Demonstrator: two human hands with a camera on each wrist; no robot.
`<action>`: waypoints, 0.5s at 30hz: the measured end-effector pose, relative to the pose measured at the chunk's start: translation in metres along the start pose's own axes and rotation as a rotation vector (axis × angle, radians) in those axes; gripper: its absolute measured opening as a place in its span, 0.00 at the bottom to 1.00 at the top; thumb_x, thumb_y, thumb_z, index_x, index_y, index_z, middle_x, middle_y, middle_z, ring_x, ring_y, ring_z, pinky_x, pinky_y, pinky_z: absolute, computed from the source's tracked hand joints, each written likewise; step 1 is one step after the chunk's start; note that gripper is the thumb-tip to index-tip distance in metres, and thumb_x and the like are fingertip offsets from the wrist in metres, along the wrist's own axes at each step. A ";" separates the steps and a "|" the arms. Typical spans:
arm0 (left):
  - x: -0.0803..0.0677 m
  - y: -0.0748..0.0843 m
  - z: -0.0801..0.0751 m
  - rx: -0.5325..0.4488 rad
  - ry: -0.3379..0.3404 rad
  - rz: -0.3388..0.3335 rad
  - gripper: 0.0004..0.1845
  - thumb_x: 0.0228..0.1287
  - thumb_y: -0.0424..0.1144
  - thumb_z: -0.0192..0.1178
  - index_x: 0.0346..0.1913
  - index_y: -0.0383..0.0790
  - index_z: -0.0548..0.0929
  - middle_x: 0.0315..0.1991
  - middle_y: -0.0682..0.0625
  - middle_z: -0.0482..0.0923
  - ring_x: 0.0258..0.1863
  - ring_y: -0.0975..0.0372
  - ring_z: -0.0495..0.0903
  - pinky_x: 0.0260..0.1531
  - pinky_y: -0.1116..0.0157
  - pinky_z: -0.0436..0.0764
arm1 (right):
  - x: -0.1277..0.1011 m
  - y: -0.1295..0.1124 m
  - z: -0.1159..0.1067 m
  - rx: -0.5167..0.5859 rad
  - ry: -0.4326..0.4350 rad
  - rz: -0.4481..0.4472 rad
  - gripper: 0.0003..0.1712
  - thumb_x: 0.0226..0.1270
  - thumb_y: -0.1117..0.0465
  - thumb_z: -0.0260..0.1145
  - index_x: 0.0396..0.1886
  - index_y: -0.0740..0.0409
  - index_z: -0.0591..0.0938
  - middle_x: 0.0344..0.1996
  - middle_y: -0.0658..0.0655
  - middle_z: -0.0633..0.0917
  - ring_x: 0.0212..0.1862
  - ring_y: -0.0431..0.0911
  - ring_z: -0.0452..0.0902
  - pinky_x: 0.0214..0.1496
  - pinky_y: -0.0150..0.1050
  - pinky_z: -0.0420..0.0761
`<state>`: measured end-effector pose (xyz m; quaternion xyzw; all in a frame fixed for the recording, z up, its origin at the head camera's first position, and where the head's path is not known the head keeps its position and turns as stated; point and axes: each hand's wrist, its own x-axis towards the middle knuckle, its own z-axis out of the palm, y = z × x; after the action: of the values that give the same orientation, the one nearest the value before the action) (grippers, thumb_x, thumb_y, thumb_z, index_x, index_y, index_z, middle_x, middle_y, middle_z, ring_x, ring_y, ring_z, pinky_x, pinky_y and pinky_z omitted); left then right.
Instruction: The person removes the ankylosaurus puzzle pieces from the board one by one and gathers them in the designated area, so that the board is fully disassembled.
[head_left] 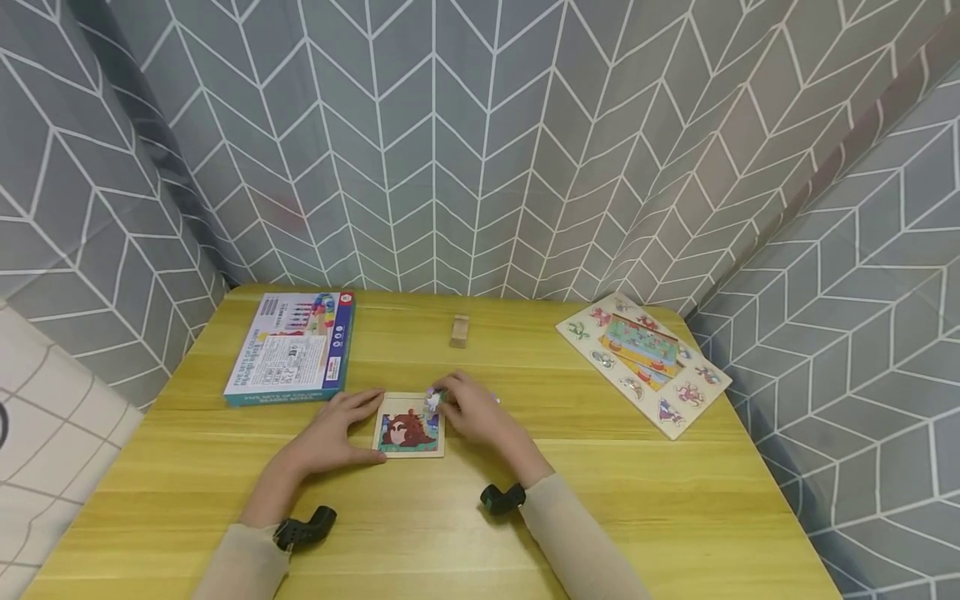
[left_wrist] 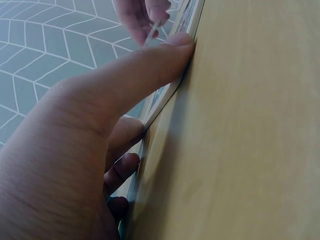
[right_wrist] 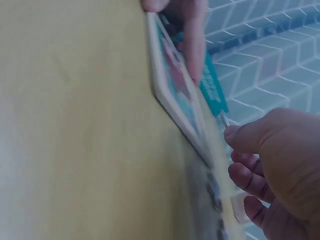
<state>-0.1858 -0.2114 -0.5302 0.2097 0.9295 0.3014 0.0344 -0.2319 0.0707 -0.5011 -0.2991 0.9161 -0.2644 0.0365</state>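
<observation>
A small square jigsaw puzzle in a pale wooden tray [head_left: 408, 455] lies flat on the table, showing a figure with reddish-brown hair. My left hand [head_left: 337, 435] grips the tray from its left side, thumb at the near corner and fingers at the far one. Between thumb and fingertips, my right hand [head_left: 477, 410] pinches a puzzle piece [head_left: 432, 402] over the tray's far right corner. The right wrist view shows that piece [right_wrist: 224, 118] edge-on, above the tray. Loose pieces [right_wrist: 216, 195] lie on the table beside the tray, mostly hidden by the right hand in the head view.
At the back left lies a boxed set [head_left: 288, 350] with a blue edge. A small wooden block [head_left: 459, 331] is at the back middle. On the right, a pale board [head_left: 633, 390] with several animal pictures carries colourful cards [head_left: 641, 343]. A patterned curtain [head_left: 465, 150] hangs behind the table.
</observation>
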 end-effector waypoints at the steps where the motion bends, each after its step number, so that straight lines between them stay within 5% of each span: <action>1: 0.000 0.000 0.000 0.000 0.002 0.001 0.55 0.45 0.69 0.71 0.75 0.48 0.65 0.76 0.51 0.59 0.69 0.49 0.57 0.63 0.38 0.62 | -0.002 0.004 -0.002 0.022 0.014 0.008 0.18 0.74 0.61 0.60 0.61 0.58 0.78 0.55 0.57 0.78 0.47 0.45 0.78 0.51 0.38 0.80; 15: -0.001 0.000 0.001 -0.005 0.005 -0.002 0.55 0.45 0.69 0.71 0.76 0.49 0.64 0.77 0.52 0.58 0.72 0.45 0.53 0.64 0.35 0.61 | -0.060 0.079 -0.039 0.102 0.141 0.179 0.17 0.69 0.64 0.66 0.56 0.57 0.82 0.48 0.54 0.80 0.46 0.45 0.76 0.51 0.43 0.78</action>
<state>-0.1850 -0.2113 -0.5306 0.2080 0.9291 0.3040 0.0330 -0.2330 0.1766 -0.5134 -0.1945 0.9249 -0.3266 0.0105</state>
